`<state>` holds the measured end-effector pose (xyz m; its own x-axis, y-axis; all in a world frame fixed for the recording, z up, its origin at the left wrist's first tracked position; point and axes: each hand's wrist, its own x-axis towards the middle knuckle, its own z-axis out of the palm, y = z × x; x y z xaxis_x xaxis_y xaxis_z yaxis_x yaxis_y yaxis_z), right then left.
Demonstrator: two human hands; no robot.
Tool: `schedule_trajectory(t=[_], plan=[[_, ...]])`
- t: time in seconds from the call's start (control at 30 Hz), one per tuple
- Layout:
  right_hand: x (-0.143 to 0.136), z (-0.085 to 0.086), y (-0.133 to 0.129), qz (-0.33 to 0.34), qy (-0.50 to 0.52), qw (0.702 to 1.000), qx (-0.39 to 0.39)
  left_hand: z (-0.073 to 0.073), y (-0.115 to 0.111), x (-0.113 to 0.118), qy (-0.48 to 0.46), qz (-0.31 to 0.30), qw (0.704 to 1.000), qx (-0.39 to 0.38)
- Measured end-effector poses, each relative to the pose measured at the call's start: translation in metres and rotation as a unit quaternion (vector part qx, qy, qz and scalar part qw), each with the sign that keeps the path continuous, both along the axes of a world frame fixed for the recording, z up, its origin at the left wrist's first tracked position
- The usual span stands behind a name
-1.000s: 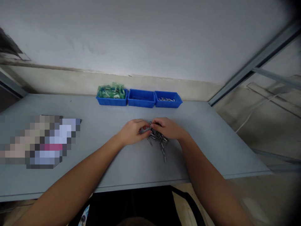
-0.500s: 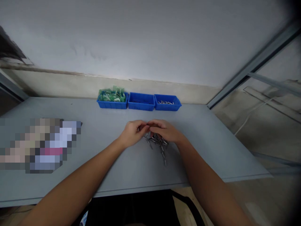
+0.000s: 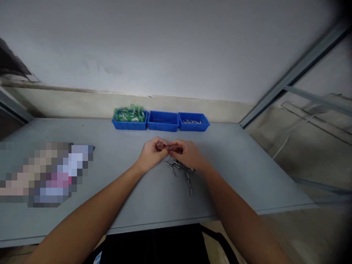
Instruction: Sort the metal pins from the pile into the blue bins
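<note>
My left hand [image 3: 154, 154] and my right hand [image 3: 185, 154] meet over the grey table [image 3: 132, 205], thumbs and forefingers pinched together at the fingertips. Whatever lies between the fingertips is too small and too covered to name. Below and partly behind my right hand lies a loose pile of thin metal pins [image 3: 181, 167], shaped like rivets or small rods. A few of them trail toward the table's front edge.
Three blue bins stand in a row by the wall: the left bin [image 3: 129, 125] holds green plastic packets [image 3: 128, 114], the middle bin [image 3: 163, 127] looks dark inside, the right bin [image 3: 194, 127] contains metal pins [image 3: 192, 121]. A pixelated patch covers the table's left.
My fingertips have shifted slightly left, and the right hand has turned so its thumb and forefinger meet the left's. More of the metal pile shows. The view has tilted a little.
</note>
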<state>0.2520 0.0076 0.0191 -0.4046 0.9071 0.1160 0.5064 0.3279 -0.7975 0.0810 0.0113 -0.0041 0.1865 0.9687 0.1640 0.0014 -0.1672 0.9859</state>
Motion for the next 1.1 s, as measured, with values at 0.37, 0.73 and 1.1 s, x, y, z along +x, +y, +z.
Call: schedule_trajectory(t=[0.37,0.73,1.1], plan=[[0.013,-0.008,0.008,-0.008,-0.136,0.987,0.080,0.031,0.066,-0.002,0.265,0.194,0.936,0.126],[0.018,-0.002,0.009,0.002,-0.173,0.979,0.112,0.040,0.126,0.011,0.522,0.126,0.816,0.214],[0.023,-0.002,0.013,0.002,-0.176,0.979,0.105,0.039,0.114,0.006,0.502,0.118,0.825,0.230]])
